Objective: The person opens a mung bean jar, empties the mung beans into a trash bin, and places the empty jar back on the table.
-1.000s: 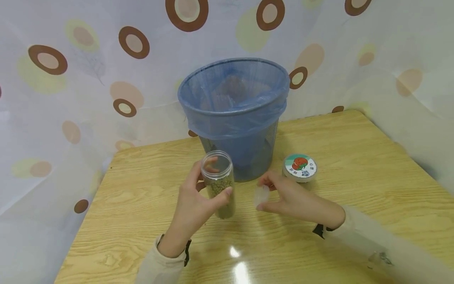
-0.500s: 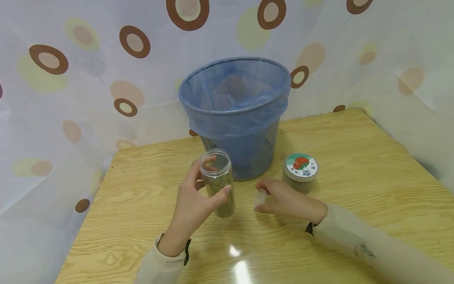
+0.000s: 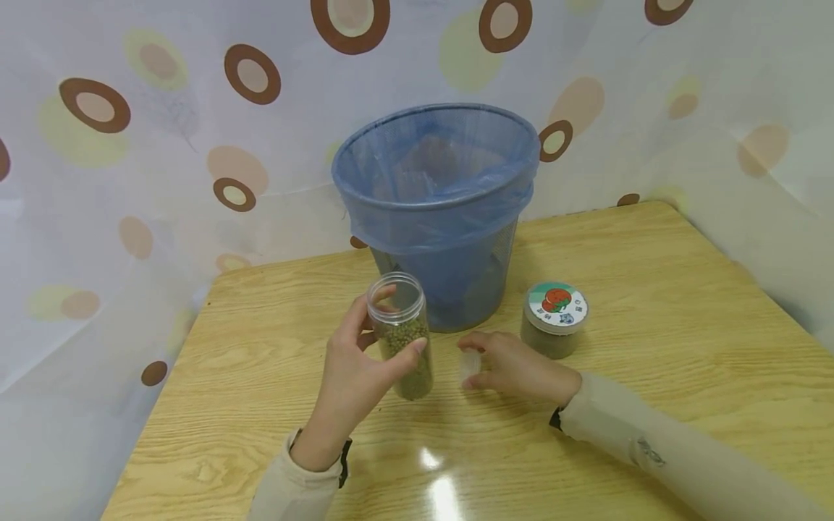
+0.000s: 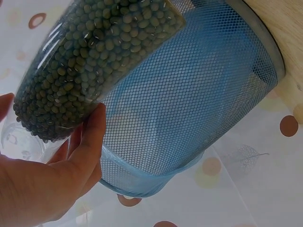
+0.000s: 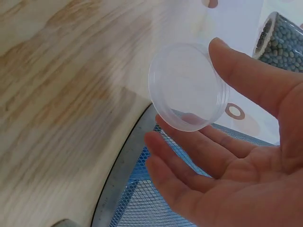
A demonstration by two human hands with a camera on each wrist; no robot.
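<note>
My left hand (image 3: 355, 380) grips a tall clear jar (image 3: 410, 340) with its mouth uncovered. Green mung beans (image 4: 90, 61) fill much of it, as the left wrist view shows up close. To the right of the jar, my right hand (image 3: 524, 367) pinches a clear plastic lid (image 5: 187, 87) by its edge, between thumb and fingers. In the head view the lid hangs low over the table, a short gap from the jar.
A blue mesh wastebasket (image 3: 443, 282) lined with a blue bag stands behind the hands, close to the patterned wall covering. A short lidded jar (image 3: 552, 322) with a strawberry label is on the table (image 3: 677, 318) to the right, behind the right hand.
My right hand has shifted slightly left with the lid, which has turned more edge-on. The strawberry-label jar shows more fully now. My left hand and its jar have barely moved.
</note>
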